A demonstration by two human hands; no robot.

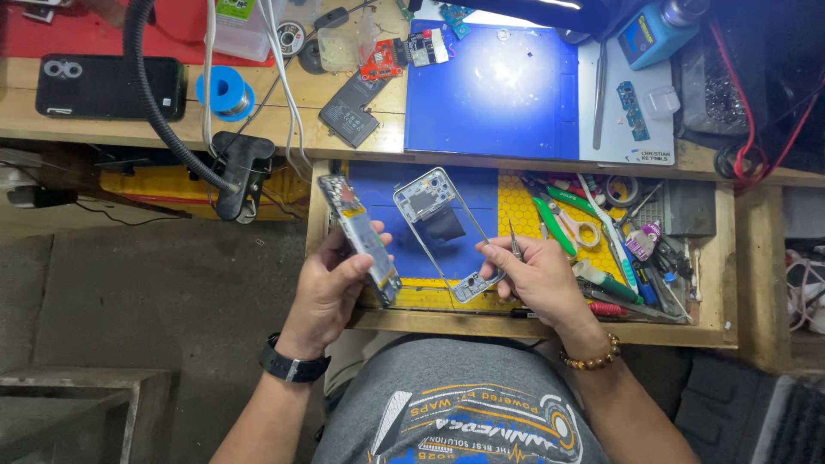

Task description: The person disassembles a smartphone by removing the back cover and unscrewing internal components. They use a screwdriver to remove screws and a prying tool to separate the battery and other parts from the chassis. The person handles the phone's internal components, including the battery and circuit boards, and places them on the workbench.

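- Left hand [331, 288]: fingers closed around the lower half of a phone body [360, 239], thumb across its face. The body stands on edge, its top end tilted toward 11 o'clock, clear of the fingers.
- Phone frame [445, 232]: an empty grey mid-frame, lying between the two hands over the open drawer [727, 258]. Its camera end points to 11 o'clock; its lower end sits at 5 o'clock, touching the right fingertips.
- Right hand [541, 275]: thumb and fingers pinched shut on tweezers [514, 242], whose tips rise toward 12 o'clock; the same fingers steady the frame's lower corner.
- Hidden: the lower end of the phone body is covered by the left palm. Whether the tweezer tips touch the frame cannot be told. Small parts inside the phone body are too fine to make out.
- Edges and room: the blue mat [490, 90] on the bench at 12 o'clock is mostly bare. The drawer's right half, at 3 o'clock of the right hand, is crowded with screwdrivers and cutters. A black clamp [243, 172] and hose stand at 10 o'clock of the left hand, near the phone body's top.
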